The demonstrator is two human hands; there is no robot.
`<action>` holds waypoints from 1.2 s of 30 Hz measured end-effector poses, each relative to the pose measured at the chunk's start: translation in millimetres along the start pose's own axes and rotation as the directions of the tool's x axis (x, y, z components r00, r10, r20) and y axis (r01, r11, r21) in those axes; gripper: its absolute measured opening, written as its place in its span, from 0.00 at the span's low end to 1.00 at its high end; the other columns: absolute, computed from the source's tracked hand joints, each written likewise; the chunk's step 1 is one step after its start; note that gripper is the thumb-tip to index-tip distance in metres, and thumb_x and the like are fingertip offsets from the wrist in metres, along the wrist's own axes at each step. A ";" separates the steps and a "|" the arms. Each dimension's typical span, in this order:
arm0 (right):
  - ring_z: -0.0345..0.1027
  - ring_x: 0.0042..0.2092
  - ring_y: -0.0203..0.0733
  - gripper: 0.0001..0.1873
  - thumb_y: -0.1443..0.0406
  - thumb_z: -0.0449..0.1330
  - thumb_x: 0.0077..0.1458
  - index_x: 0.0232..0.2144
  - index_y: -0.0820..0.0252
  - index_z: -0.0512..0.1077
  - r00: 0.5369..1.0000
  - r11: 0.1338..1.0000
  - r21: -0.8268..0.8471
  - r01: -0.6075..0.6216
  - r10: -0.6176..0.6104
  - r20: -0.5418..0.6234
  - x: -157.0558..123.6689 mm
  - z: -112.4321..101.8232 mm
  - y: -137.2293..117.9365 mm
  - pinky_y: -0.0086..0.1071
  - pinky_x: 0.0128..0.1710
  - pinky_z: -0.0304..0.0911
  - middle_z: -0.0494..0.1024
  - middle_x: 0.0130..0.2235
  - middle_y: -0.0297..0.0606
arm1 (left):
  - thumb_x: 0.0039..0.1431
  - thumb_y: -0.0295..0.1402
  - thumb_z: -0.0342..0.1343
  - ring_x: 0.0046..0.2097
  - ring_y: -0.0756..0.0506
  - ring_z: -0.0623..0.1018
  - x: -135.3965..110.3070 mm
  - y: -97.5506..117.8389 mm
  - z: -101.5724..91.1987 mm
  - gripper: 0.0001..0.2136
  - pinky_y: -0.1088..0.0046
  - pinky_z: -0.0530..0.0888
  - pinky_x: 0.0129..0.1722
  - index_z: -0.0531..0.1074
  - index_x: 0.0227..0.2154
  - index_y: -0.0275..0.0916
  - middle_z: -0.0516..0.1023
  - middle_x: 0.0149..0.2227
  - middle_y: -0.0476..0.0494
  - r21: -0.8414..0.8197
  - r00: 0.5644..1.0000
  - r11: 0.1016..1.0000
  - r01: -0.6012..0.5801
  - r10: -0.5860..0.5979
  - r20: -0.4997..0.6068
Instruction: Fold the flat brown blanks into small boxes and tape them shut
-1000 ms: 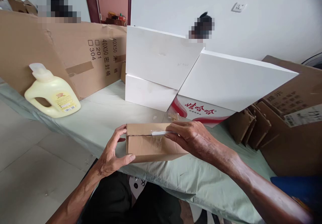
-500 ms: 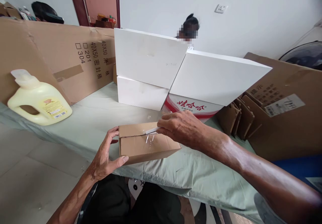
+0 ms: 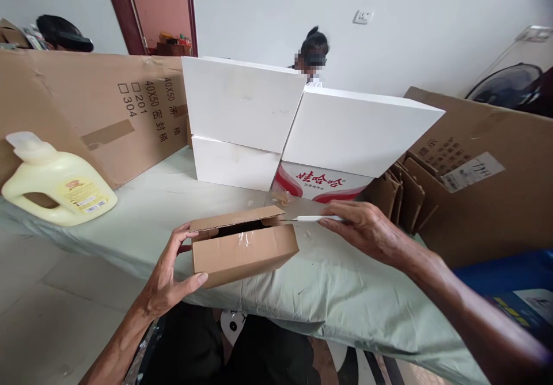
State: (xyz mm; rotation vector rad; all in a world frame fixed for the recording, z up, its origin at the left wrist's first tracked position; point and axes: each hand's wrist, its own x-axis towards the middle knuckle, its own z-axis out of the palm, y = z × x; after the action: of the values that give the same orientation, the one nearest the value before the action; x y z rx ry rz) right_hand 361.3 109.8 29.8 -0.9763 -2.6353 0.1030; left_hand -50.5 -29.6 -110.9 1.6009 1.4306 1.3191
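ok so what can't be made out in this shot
Inside of the small cardboard box: head view, mostly covered by its flap, and the gap is dark.
Gripped end of the white tool: head view, hidden by the right hand.
Body of the person behind the white boxes: head view, those boxes hide it.
Blue item: head view, cut off by the right edge.

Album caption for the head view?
Left hand grips a partly open cardboard box; right hand holds a white-handled knife.
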 end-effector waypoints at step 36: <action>0.71 0.46 0.52 0.09 0.58 0.62 0.74 0.50 0.55 0.71 0.811 0.987 0.103 0.125 -0.042 -0.584 -23.3 119.7 -111.9 0.45 0.47 0.67 0.80 0.48 0.47 | 0.73 0.30 0.58 0.53 0.38 0.86 32.5 89.5 -8.3 0.08 0.57 0.77 0.51 0.72 0.34 0.42 0.87 0.50 0.38 0.536 0.723 0.501 -0.679 0.584 0.370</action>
State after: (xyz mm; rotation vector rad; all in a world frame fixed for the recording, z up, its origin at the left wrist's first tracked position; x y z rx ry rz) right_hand 269.2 14.8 -69.6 -0.6988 -2.0661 -0.0347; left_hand -29.7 -20.3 -18.0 2.8566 1.3088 1.0516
